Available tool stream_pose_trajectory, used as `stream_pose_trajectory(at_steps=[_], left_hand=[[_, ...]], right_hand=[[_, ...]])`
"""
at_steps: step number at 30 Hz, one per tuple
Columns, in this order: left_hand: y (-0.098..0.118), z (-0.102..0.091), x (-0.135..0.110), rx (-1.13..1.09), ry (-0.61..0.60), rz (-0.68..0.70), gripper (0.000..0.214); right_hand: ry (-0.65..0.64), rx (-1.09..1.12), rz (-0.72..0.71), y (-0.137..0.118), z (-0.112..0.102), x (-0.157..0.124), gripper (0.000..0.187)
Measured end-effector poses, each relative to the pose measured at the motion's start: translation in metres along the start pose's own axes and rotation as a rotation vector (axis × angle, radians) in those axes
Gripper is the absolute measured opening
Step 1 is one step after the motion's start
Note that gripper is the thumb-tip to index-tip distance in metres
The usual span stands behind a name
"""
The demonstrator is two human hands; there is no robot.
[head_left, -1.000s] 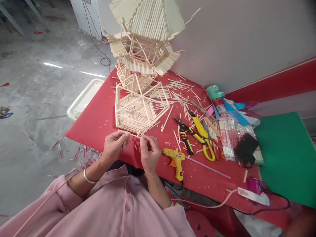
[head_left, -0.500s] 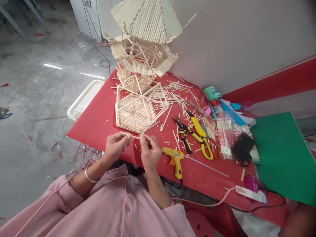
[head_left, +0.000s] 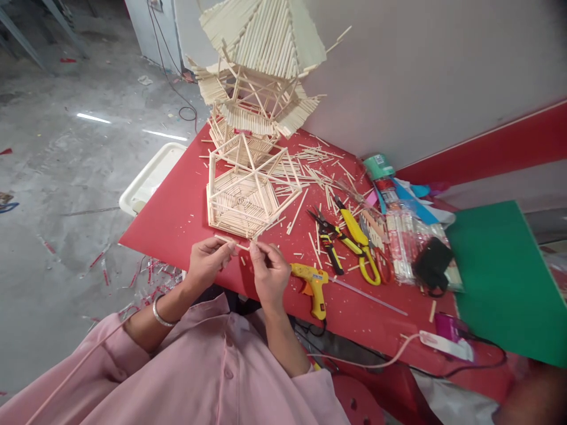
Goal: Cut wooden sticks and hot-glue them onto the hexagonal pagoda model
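Note:
Between my two hands, just above the near edge of the red table, is a thin wooden stick (head_left: 240, 245). My left hand (head_left: 209, 260) pinches it at the left, and its tip pokes out past the fingers. The fingertips of my right hand (head_left: 268, 267) are closed on the stick's right end. Right beyond my hands sits a hexagonal stick frame (head_left: 254, 177) with a floor of sticks. Behind it rises a tiered stick pagoda (head_left: 266, 53) with slatted roofs. A yellow glue gun (head_left: 313, 286) lies to the right of my right hand.
Loose sticks (head_left: 314, 171) are scattered over the red table (head_left: 168, 218). Black-and-yellow pliers (head_left: 328, 242), yellow scissors (head_left: 370, 265), bagged sticks (head_left: 401, 242) and a green board (head_left: 505, 277) lie rightward. A white tray (head_left: 133, 195) stands left of the table; a grey wall borders the back.
My hands and the stick stay almost where they were. The right side of the view has shifted slightly left with a small head movement.

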State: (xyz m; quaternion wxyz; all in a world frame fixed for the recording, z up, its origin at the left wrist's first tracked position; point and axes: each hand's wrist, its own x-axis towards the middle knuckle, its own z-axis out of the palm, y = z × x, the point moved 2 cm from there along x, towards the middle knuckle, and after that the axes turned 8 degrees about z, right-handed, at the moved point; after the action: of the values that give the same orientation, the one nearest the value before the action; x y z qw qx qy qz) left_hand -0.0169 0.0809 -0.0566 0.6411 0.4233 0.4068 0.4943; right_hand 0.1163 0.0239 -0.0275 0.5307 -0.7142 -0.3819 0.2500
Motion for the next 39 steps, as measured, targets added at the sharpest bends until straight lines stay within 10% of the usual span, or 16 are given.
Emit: stream_pose_trajectory(at_steps=[39], left_hand=[[0.004, 0.007, 0.012, -0.115, 0.091, -0.138, 0.035]], right_hand=[[0.072, -0.065, -0.065, 0.017, 0.011, 0.009, 0.023]])
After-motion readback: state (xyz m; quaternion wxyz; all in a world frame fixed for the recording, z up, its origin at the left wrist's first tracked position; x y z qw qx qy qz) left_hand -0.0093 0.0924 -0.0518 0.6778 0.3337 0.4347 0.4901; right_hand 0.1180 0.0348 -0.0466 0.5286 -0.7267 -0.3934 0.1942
